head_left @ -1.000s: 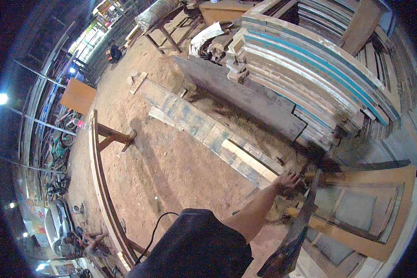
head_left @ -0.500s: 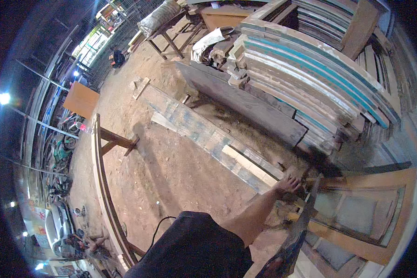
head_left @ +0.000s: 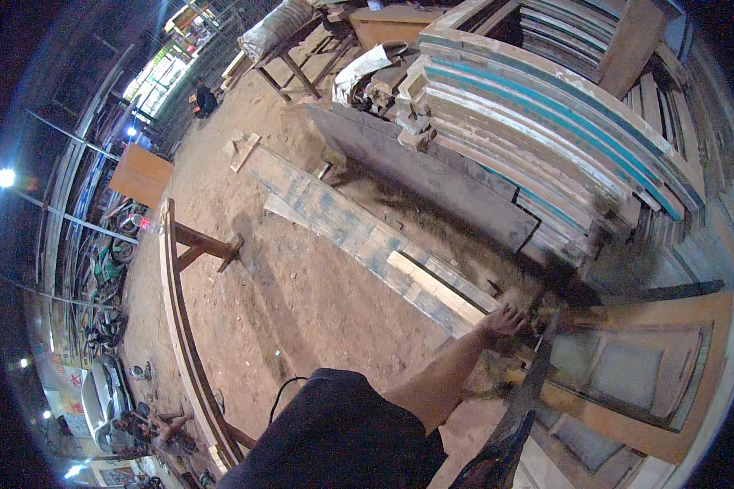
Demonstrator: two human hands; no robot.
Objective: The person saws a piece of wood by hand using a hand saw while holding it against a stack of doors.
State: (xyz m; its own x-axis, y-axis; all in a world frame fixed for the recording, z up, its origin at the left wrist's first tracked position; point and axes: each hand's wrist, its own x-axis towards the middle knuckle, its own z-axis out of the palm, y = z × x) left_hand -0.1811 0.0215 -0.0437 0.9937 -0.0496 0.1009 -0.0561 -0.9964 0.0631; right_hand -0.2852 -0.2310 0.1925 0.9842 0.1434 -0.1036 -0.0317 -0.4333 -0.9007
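Observation:
My left arm comes out of a dark sleeve and reaches across to the right. My left hand (head_left: 506, 320) lies over the near end of a pale wooden strip (head_left: 436, 287), its fingers bent and closed at that end. The hand hides the strip's end. The strip lies lengthwise on a long, worn plank (head_left: 334, 220) with grey-blue stains. Just right of the hand, a dark, tapering shape (head_left: 537, 371) slants down to the lower edge; I cannot make out what it is. My right hand does not show.
Panelled wooden doors or frames (head_left: 636, 375) lie at the right. Stacked frames with teal edges (head_left: 538, 106) stand behind a dark board (head_left: 432, 179). To the left is a wooden trestle (head_left: 175, 301) on the dirt floor (head_left: 277, 301). A person (head_left: 202, 99) is far back.
The whole view has shifted very slightly. My left hand stays at the strip's near end, with its fingers a little differently bent.

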